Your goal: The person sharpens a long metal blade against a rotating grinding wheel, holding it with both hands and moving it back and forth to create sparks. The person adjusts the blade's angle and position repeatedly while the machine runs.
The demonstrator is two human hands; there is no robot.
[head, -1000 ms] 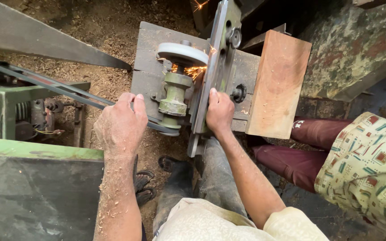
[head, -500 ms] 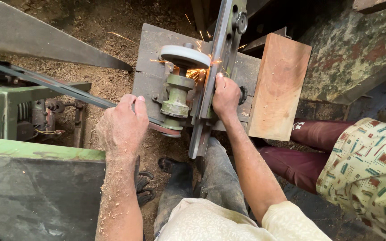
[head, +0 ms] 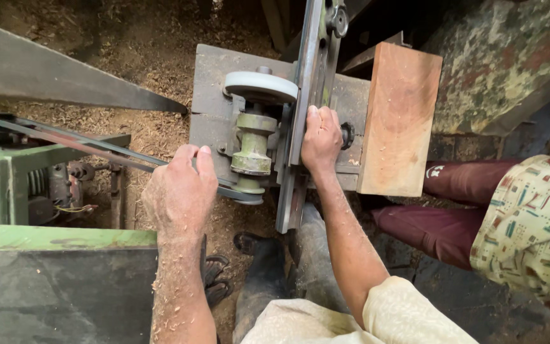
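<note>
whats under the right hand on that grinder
The right hand presses on a long flat metal blade lying beside the grinding wheel. The stretch of blade beneath the palm is hidden.

A single head-worn camera looks steeply down from close above, facing the grinding wheel (head: 261, 86) at upper centre. The wearer's forearms enter from the bottom edge; a green machine (head: 7, 191) fills the left side.
</note>
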